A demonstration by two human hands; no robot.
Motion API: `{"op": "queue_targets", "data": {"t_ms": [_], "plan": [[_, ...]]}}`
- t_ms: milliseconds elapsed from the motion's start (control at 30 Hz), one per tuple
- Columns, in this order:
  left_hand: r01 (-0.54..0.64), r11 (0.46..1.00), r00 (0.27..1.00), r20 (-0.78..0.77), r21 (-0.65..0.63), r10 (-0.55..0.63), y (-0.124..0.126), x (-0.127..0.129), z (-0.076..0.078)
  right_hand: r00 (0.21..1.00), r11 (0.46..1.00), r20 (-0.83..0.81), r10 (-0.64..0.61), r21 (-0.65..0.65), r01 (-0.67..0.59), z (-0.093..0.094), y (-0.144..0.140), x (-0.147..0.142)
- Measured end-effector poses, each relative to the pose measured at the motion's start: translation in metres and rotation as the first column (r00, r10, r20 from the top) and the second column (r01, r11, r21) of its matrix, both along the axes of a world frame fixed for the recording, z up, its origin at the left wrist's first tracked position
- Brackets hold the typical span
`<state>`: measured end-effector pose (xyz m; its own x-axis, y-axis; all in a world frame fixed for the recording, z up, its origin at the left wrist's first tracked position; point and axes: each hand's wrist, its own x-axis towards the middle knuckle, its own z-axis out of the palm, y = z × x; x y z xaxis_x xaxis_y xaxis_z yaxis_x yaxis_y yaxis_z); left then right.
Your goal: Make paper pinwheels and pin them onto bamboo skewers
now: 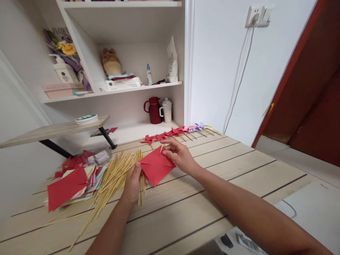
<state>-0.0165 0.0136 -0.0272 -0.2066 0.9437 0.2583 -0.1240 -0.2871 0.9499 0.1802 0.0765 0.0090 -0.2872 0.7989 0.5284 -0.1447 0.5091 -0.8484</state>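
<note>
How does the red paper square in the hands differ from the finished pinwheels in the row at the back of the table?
The red paper square has no stick; each of the finished pinwheels sits on a wooden stick. The square is larger and mostly flat, with cut corners partly folded; the pinwheels are small and fully folded. The left hand and right hand hold the square; the pinwheels lie untouched on the table. Several pinwheels share its red colour.

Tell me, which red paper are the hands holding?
The folded red square in the middle, pinched between the left hand and right hand. The other red sheet lies untouched atop the paper pile at left.
</note>
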Motion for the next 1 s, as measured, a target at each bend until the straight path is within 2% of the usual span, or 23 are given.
{"op": "queue_targets", "data": {"t_ms": [100, 200, 333, 500, 667, 833, 900, 1000], "plan": [[0.108, 0.993, 0.994, -0.011, 0.045, -0.107, -0.004, 0.005, 0.004, 0.999, 0.999, -0.028, -0.018, -0.032, 0.017, 0.000, 0.001, 0.000], [0.124, 0.992, 0.990, -0.071, 0.006, -0.123, -0.008, 0.008, 0.009, 0.999, 0.998, -0.045, -0.009, -0.065, 0.006, -0.002, 0.003, 0.000], [0.004, 0.997, 0.993, -0.118, -0.076, -0.013, -0.015, 0.013, 0.017, 0.999, 0.996, -0.039, 0.014, -0.091, -0.017, -0.004, 0.002, -0.001], [-0.073, 0.996, 0.996, 0.043, -0.048, 0.075, -0.018, 0.021, 0.018, 0.993, 0.980, -0.073, 0.090, -0.172, -0.102, -0.002, -0.007, -0.003], [-0.115, 0.992, 0.973, 0.207, 0.043, 0.104, -0.020, 0.028, 0.015, 0.975, 0.910, -0.075, 0.209, -0.350, -0.222, 0.001, -0.018, -0.007], [-0.359, 0.932, 0.905, 0.259, 0.042, 0.337, -0.019, 0.032, 0.021, 0.935, 0.830, -0.163, 0.316, -0.430, -0.355, -0.002, -0.022, -0.012], [-0.407, 0.913, 0.875, 0.294, 0.016, 0.384, -0.015, 0.030, 0.022, 0.923, 0.818, -0.167, 0.346, -0.429, -0.384, -0.002, -0.022, -0.013], [-0.382, 0.924, 0.874, 0.317, -0.021, 0.369, -0.011, 0.028, 0.018, 0.939, 0.830, -0.160, 0.305, -0.439, -0.344, -0.002, -0.022, -0.014]]}}
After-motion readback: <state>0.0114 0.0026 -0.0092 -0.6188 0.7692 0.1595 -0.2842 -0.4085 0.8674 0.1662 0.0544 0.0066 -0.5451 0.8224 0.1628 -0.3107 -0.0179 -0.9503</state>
